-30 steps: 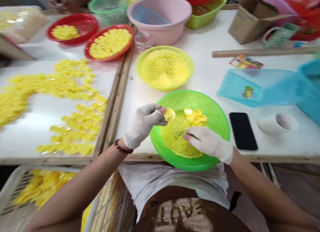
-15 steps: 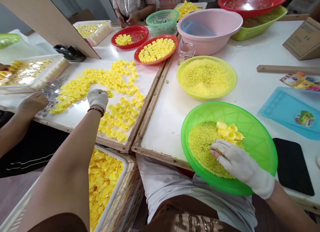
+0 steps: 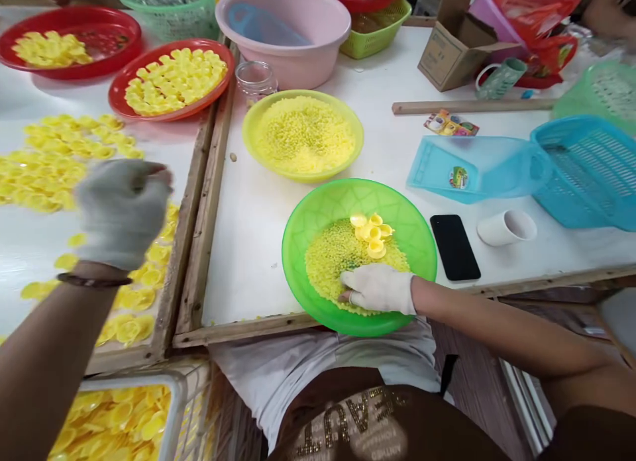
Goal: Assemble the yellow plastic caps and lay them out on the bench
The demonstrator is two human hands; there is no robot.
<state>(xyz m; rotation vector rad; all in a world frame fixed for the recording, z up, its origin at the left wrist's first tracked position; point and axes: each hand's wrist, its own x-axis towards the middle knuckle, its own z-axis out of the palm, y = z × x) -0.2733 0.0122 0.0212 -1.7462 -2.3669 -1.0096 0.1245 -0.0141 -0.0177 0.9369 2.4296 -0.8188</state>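
Observation:
My left hand (image 3: 122,212), in a pale glove with bare fingertips, is raised over the left table among small yellow plastic cups (image 3: 44,163). Its fingers are curled closed, and what they may hold is hidden. My right hand (image 3: 380,287), gloved likewise, rests in a green bowl (image 3: 305,216) on my right. Its fingers are drawn together with their tips down in small yellow-green beads (image 3: 330,249); anything between them is out of sight. Beyond that hand, a few yellow cups (image 3: 370,232) lie on the beads.
Behind the green bowl stands a yellow bowl (image 3: 248,140) of beads. Red trays (image 3: 116,93) with cups and a pink basin (image 3: 298,57) are farther back. A wooden edge (image 3: 199,229) divides the tables. Rightward are a phone (image 3: 454,247), white cup (image 3: 497,229) and blue basket (image 3: 576,206).
The view has swung to the right. My left hand has come up and right from the cups, nearer the wooden edge. My right hand remains in the beads, its fingers now pointing more downward.

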